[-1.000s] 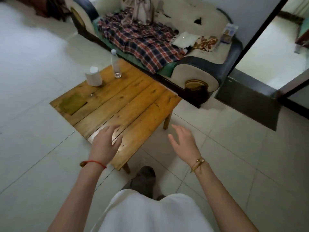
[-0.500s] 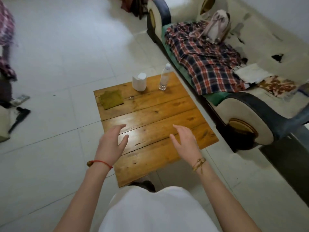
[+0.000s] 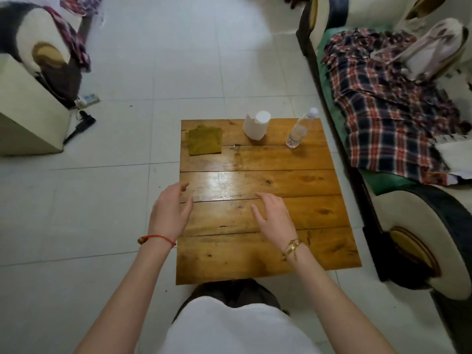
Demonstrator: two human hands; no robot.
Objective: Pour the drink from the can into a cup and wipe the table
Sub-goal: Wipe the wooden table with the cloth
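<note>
A low wooden table [image 3: 301, 180] stands in front of me. At its far edge a clear plastic bottle [image 3: 299, 129] with a white cap stands upright on the right. A white paper cup [image 3: 256, 125] stands left of the bottle. A folded olive-green cloth [image 3: 204, 140] lies flat at the far left corner. My left hand [image 3: 168, 212] hovers over the table's left edge, fingers apart, holding nothing. My right hand [image 3: 273, 215] hovers above the table's middle, fingers apart and empty. No can is in view.
A sofa [image 3: 413, 226] with a plaid blanket [image 3: 388, 123] and a pale bag [image 3: 431, 47] runs along the table's right side. An armchair [image 3: 30, 80] stands at the far left, with a power strip [image 3: 88, 100] and a black object [image 3: 81, 126] on the white tiled floor.
My view has swung round so the table now lies straight ahead and the sofa sits on the right. Both hands stay apart and empty over the near half of the table.
</note>
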